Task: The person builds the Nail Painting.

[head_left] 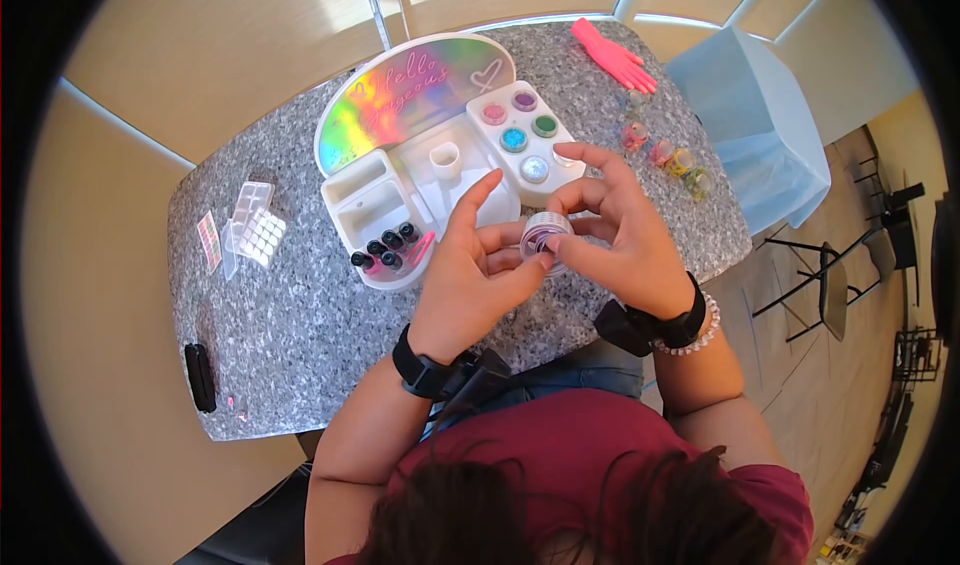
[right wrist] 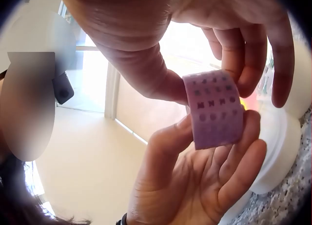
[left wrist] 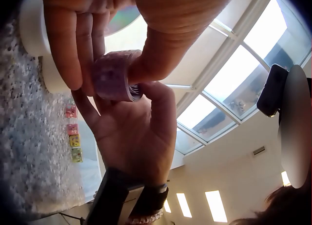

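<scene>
A small roll of stickers (head_left: 543, 227), a purple coiled strip with rows of tiny printed designs, is held up between both hands over the front of the table. My left hand (head_left: 468, 280) grips its left side with thumb and fingers. From the right, my right hand (head_left: 625, 245) pinches it, the thumb at the roll's open end. The printed outer face of the roll (right wrist: 214, 110) shows plainly in the right wrist view. Just behind the hands stands a white vanity case (head_left: 430, 180) with a shiny rainbow back panel.
Nail polish bottles (head_left: 392, 250) lie in the case's left tray; glitter pots (head_left: 514, 139) sit in its right side. Sticker sheets (head_left: 262, 237) and a black pouch (head_left: 200, 377) are at left. A pink rubber hand (head_left: 612, 57) and small colourful containers (head_left: 682, 162) are at right.
</scene>
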The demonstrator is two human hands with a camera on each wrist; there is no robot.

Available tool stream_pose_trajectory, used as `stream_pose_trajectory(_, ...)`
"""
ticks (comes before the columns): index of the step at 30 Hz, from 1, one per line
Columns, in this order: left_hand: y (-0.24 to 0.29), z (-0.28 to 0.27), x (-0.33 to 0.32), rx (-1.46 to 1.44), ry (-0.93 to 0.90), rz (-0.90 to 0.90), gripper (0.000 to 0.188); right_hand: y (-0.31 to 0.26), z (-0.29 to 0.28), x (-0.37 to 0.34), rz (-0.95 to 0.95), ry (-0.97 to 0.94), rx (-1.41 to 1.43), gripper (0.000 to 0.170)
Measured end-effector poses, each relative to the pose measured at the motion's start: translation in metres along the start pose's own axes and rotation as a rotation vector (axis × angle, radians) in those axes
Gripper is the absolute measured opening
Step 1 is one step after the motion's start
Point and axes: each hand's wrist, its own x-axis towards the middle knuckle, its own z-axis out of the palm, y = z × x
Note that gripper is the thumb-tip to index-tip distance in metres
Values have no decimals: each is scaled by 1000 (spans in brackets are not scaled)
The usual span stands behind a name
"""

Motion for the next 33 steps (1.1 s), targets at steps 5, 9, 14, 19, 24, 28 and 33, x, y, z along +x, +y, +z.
stream_pose_trajectory(5,-2,-3,0,35,77,119,100,16,10,-2,-67,-47,-53,77)
stream_pose_trajectory(9,0,1,-3,-8,106,184,103,14,24,-7,-86,-43,-169,74)
stream_pose_trajectory(14,-4,4,-1,105,97,260,105,1,21,-4,-156,36,-93,74)
stream_pose_trajectory(19,0,5,-3,204,32,223,108,6,30,-5,-180,52,-43,73)
stream_pose_trajectory(24,6,4,-6,164,159,341,111,16,36,-7,-233,4,-250,71)
stream_pose_trajectory(28,9,3,0,193,146,352,112,8,29,1,-315,76,-340,72)
stream_pose_trajectory(33,23,17,-6,401,57,313,111,-11,29,7,-275,101,-5,75)
